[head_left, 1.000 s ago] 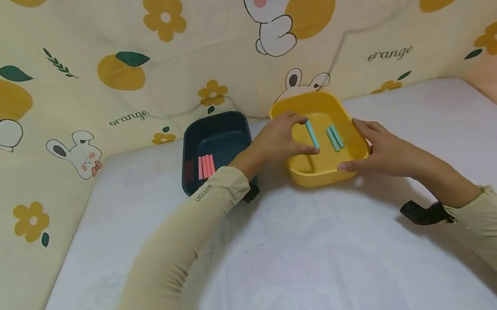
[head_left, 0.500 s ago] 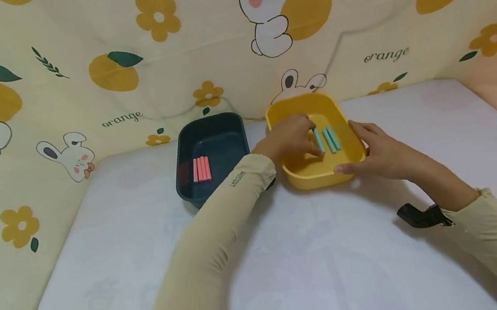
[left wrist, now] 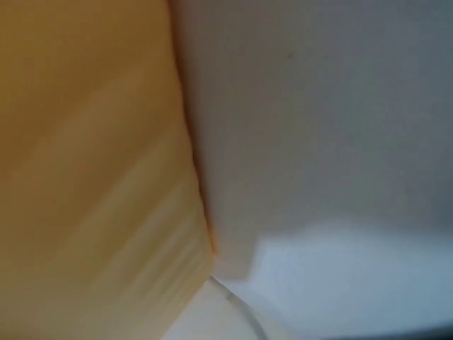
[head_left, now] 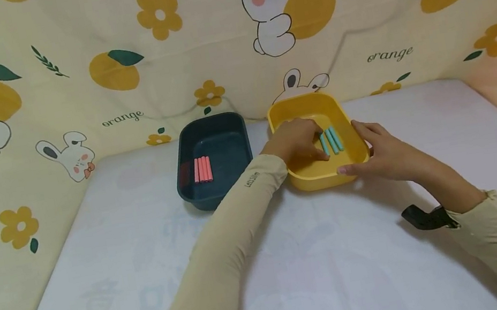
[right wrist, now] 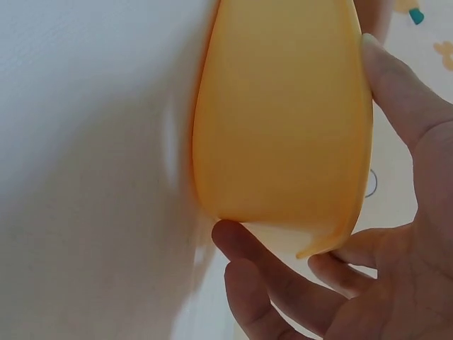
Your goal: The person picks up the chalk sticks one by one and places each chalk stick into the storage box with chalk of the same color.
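In the head view my left hand point(head_left: 297, 139) reaches into the yellow tray point(head_left: 318, 182). Its thumb and index finger pinch a light blue chalk stick point(head_left: 324, 145) by its two ends, low over the tray floor. Two blue-green chalk sticks point(head_left: 334, 140) lie side by side just right of it. My right hand point(head_left: 381, 150) holds the tray by its right front corner, thumb on the rim. The right wrist view shows the thumb at the rim of the yellow tray point(right wrist: 283, 120) and fingers around its end. The left wrist view shows only the tray's outer wall point(left wrist: 92, 163), close up.
A dark blue tray point(head_left: 219, 201) stands left of the yellow one, with several pink chalk sticks point(head_left: 202, 169) lined up inside. My left sleeve point(head_left: 223, 240) crosses its front right corner. Both trays stand near the patterned cloth backdrop point(head_left: 212, 47) on a white-covered table point(head_left: 297, 277).
My left hand has moved right and down into the yellow tray, bringing its chalk stick beside the other two. My right hand has kept its hold on the tray.
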A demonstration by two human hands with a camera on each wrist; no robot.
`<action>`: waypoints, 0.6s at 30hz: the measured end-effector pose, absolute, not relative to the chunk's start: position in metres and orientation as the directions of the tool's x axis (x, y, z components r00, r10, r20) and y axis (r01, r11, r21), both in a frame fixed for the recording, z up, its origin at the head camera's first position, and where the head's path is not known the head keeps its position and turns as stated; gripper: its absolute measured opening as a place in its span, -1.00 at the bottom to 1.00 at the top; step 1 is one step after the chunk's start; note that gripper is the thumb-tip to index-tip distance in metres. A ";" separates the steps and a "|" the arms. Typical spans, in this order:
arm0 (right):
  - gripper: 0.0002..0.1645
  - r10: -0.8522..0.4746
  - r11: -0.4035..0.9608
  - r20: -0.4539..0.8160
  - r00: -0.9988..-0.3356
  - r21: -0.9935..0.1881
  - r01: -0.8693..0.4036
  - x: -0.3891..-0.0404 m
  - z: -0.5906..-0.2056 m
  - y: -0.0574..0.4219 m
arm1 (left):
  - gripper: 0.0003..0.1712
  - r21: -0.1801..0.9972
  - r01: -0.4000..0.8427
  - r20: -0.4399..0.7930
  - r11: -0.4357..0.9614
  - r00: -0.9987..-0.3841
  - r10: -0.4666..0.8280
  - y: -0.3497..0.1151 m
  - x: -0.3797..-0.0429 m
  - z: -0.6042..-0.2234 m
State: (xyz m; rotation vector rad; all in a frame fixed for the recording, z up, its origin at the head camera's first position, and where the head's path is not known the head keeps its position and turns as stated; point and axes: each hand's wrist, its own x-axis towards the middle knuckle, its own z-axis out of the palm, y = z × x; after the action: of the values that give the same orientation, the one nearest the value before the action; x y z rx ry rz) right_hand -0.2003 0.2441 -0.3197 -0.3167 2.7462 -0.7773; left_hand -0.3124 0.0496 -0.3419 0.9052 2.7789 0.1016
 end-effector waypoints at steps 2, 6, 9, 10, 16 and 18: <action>0.47 -0.279 0.830 -0.196 -0.940 -0.541 -0.133 -0.201 -0.320 0.245 | -0.13 0.078 0.599 -0.181 0.797 -0.777 0.602 0.050 -0.312 -0.342; 0.47 -0.281 0.825 -0.197 -0.939 -0.549 -0.131 -0.200 -0.322 0.245 | -0.14 0.039 0.611 -0.198 0.791 -0.771 0.605 0.051 -0.309 -0.342; 0.47 -0.280 0.826 -0.195 -0.940 -0.549 -0.132 -0.200 -0.323 0.244 | -0.14 0.044 0.598 -0.206 0.800 -0.778 0.593 0.050 -0.308 -0.342; 0.47 -0.280 0.826 -0.193 -0.940 -0.547 -0.133 -0.199 -0.323 0.244 | -0.12 0.043 0.595 -0.201 0.802 -0.782 0.591 0.049 -0.307 -0.342; 0.49 -0.272 0.841 -0.200 -0.941 -0.525 -0.131 -0.200 -0.320 0.244 | -0.04 -0.021 0.600 -0.076 0.799 -0.798 0.598 0.043 -0.303 -0.336; 0.50 -0.272 0.843 -0.203 -0.941 -0.522 -0.131 -0.201 -0.319 0.244 | -0.10 -0.023 0.593 0.000 0.805 -0.805 0.593 0.035 -0.297 -0.331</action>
State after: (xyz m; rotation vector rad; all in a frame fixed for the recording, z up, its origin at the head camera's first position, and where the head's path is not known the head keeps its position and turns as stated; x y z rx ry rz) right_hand -0.2010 0.2441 -0.3190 -0.3070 2.7523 -0.7509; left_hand -0.2967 0.0346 -0.3311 0.9834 2.9908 -0.0341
